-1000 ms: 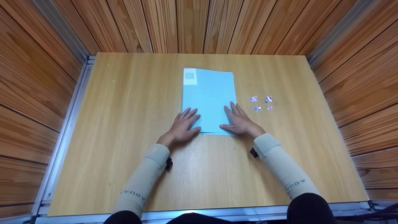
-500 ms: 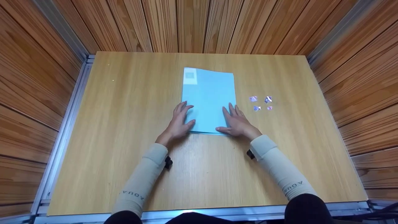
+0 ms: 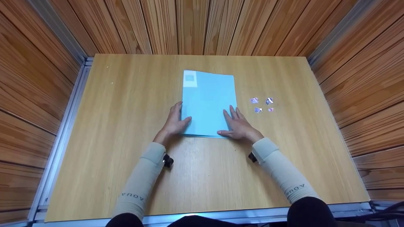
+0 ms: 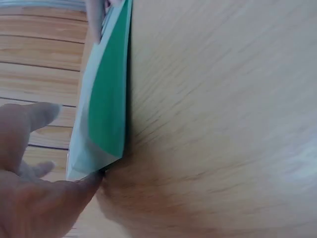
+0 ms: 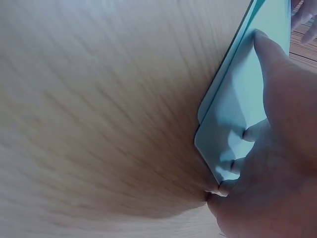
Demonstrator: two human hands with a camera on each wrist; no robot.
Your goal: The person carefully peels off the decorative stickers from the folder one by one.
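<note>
A light blue folder lies on the wooden table, a white label at its upper left corner. My left hand is against its left edge, the fingers extended along that side and the thumb reaching over the cover. In the left wrist view, the folder's lower edge gapes and shows a green inner layer. My right hand rests spread on the lower right of the cover, thumb pointing left. The right wrist view has its fingertips on the cover by the right edge, near the folder's corner.
Several small shiny purple pieces lie on the table to the right of the folder. Wood-plank walls stand on three sides, and a metal rail runs along the front edge.
My left hand has slid left off the cover to the folder's left edge. The right hand stays on the lower right and has shifted slightly left. The folder has barely moved.
</note>
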